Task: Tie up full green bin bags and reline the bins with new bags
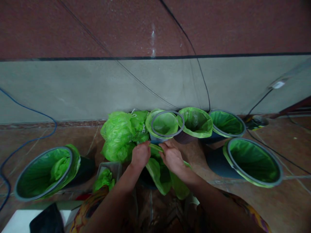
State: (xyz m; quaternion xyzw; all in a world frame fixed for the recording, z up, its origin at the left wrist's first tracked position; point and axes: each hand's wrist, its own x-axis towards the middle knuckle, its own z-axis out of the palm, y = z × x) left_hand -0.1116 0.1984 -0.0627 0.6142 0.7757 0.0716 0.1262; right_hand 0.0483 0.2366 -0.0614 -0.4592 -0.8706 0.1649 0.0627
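Note:
Both my hands pinch the edge of a green bin liner (pixel 156 174) at the far rim of a dark bin in front of me. My left hand (pixel 141 153) is closed on the liner's edge at the left. Close beside it on the right, my right hand (pixel 172 157) grips the same edge. Loose folds of the liner hang over the near side of the bin. Just beyond my hands stands a lined bin (pixel 155 129), with a grey ring (pixel 167 133) lying across its mouth. My forearms hide part of the bin I work at.
Tied green bags (pixel 119 132) lie by the wall. More lined bins (pixel 195 123) stand at the right, among them a large ringed bin (pixel 254 161). At the left are another ringed bin (pixel 43 173), a small tub (pixel 116 168) and a blue cable (pixel 39 111).

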